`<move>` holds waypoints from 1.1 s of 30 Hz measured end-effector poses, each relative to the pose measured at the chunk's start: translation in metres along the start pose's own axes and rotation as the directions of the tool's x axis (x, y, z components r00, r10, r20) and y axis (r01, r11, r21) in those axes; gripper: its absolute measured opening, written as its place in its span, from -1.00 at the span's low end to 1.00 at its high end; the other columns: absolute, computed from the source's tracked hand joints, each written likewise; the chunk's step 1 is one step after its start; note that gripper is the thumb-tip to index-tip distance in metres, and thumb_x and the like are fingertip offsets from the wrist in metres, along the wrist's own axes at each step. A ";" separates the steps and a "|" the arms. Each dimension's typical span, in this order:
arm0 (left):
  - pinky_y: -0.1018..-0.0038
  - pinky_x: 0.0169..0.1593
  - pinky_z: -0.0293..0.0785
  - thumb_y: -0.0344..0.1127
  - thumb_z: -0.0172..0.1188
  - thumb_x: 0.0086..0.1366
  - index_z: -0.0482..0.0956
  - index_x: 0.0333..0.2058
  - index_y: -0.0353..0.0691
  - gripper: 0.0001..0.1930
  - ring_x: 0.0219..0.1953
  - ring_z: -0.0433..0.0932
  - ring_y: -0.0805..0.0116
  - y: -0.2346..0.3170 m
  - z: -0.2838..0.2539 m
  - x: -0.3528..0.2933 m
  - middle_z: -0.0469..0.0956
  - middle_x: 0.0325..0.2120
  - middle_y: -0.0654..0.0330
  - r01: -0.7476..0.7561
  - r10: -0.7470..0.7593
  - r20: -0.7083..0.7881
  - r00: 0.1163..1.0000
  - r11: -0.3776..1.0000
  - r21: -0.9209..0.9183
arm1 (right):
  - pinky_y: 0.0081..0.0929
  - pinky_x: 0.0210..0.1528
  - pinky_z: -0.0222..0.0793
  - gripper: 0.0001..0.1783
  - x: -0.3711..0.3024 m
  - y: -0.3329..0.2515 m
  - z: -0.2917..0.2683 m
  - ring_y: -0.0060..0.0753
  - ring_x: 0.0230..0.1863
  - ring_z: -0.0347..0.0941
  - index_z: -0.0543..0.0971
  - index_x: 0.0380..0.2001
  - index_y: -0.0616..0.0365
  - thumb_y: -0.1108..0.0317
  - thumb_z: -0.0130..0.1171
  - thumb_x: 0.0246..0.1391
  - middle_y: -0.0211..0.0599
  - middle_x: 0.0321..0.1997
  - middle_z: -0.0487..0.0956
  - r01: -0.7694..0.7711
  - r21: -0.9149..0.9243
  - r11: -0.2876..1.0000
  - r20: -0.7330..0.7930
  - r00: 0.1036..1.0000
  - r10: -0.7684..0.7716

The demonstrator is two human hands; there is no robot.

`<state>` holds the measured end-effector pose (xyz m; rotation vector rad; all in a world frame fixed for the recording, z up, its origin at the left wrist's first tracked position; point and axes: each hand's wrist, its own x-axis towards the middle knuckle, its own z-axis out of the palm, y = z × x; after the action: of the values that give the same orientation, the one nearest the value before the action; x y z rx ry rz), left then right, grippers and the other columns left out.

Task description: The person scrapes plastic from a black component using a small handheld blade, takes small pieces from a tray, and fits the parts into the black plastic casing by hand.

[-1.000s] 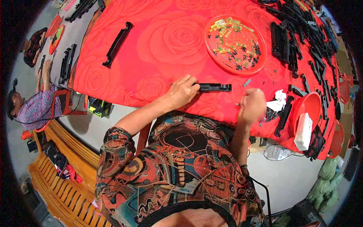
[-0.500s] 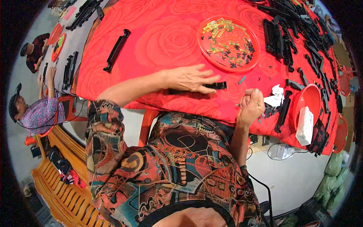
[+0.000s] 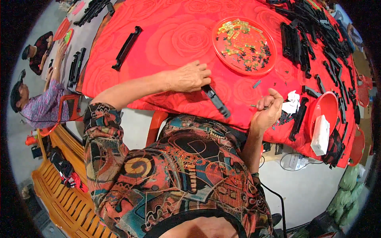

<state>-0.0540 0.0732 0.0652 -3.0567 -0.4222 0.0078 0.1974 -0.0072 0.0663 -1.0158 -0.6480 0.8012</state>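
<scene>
My left hand (image 3: 192, 76), closed, grips one end of a long black plastic part (image 3: 216, 102). The part slants down to the right over the red tablecloth, its free end toward my body. To its right, my right hand (image 3: 268, 110) is closed around a thin pointed tool (image 3: 253, 105); only the short tip shows, so its kind is unclear. Above the hands lies a round red tray (image 3: 243, 70) holding small black pieces and yellowish clear strips. A small grey strip (image 3: 257, 84) rests between that tray and my right hand.
Another long black part (image 3: 127, 48) lies alone at the left. Many black parts (image 3: 295, 47) are heaped along the right side. A red bowl (image 3: 332, 104) with a white packet (image 3: 320, 135) and crumpled white paper (image 3: 292, 102) stand near my right hand. Two people sit at another table, far left.
My left hand has lifted and turned the black part, which lay flat beneath it, and now holds it by one end. My right hand has turned slightly, its thin tool still in it.
</scene>
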 end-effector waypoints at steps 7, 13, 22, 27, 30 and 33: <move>0.27 -0.25 0.40 -0.19 0.35 -0.11 0.45 -0.34 -0.23 -0.62 -0.27 0.39 0.12 0.054 0.024 0.006 0.36 -0.41 0.13 0.401 -0.499 -0.196 0.844 0.830 -0.387 | -0.68 -0.70 -0.04 -0.58 0.008 -0.007 0.003 -0.71 -0.72 0.00 0.41 -0.22 0.33 0.11 -0.18 0.27 -0.56 -0.66 0.13 -0.002 -0.016 1.000 -0.007 1.000 0.002; 0.33 -0.31 0.40 -0.27 0.34 -0.13 0.48 -0.25 -0.20 -0.59 -0.31 0.40 0.18 0.080 0.036 0.010 0.40 -0.38 0.13 0.426 -0.617 -0.366 0.696 0.766 -0.482 | -0.66 -0.74 -0.11 -0.59 0.004 0.010 0.006 -0.72 -0.78 -0.04 0.45 -0.36 0.30 0.15 -0.24 0.26 -0.62 -0.75 0.07 -0.116 0.361 0.925 0.178 0.983 0.053; 0.38 -0.30 0.39 -0.31 0.09 0.07 0.49 -0.18 -0.11 -0.71 -0.27 0.38 0.24 0.073 0.037 0.000 0.38 -0.29 0.14 0.286 -0.374 -0.344 0.861 0.916 -0.280 | -0.62 -0.71 -0.14 -0.64 -0.014 0.030 0.027 -0.71 -0.79 -0.08 0.40 -0.50 0.33 0.25 -0.19 0.22 -0.60 -0.79 0.04 -0.242 0.287 0.927 0.205 0.961 0.187; 0.36 -0.25 0.34 -0.32 0.08 0.07 0.51 -0.15 -0.12 -0.69 -0.26 0.35 0.24 0.077 0.038 0.005 0.36 -0.34 0.16 0.320 -0.424 -0.275 0.863 0.880 -0.352 | -0.62 -0.74 -0.15 -0.62 -0.018 0.041 0.025 -0.73 -0.80 -0.11 0.40 -0.53 0.32 0.26 -0.20 0.24 -0.61 -0.79 0.02 -0.237 0.202 0.950 0.235 0.954 0.188; 0.32 -0.17 0.27 -0.34 0.07 0.07 0.54 -0.18 -0.16 -0.71 -0.27 0.34 0.23 0.085 0.037 0.014 0.37 -0.35 0.17 0.406 -0.506 -0.274 0.818 0.845 -0.349 | -0.63 -0.72 -0.14 -0.64 -0.021 0.047 0.027 -0.73 -0.80 -0.11 0.40 -0.55 0.32 0.28 -0.17 0.22 -0.61 -0.79 0.03 -0.176 0.179 0.968 0.235 0.963 0.132; 0.30 -0.13 0.21 -0.36 0.08 0.06 0.57 -0.26 -0.20 -0.76 -0.24 0.35 0.23 0.092 0.037 0.021 0.39 -0.35 0.18 0.490 -0.622 -0.287 0.728 0.766 -0.416 | -0.63 -0.71 -0.13 -0.65 -0.023 0.053 0.027 -0.73 -0.80 -0.11 0.39 -0.56 0.31 0.28 -0.13 0.21 -0.61 -0.79 0.04 -0.161 0.177 0.971 0.244 0.963 0.115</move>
<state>-0.0089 -0.0077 0.0228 -2.9266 -1.4140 -0.7899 0.1488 0.0029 0.0261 -0.7997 -0.6870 1.0971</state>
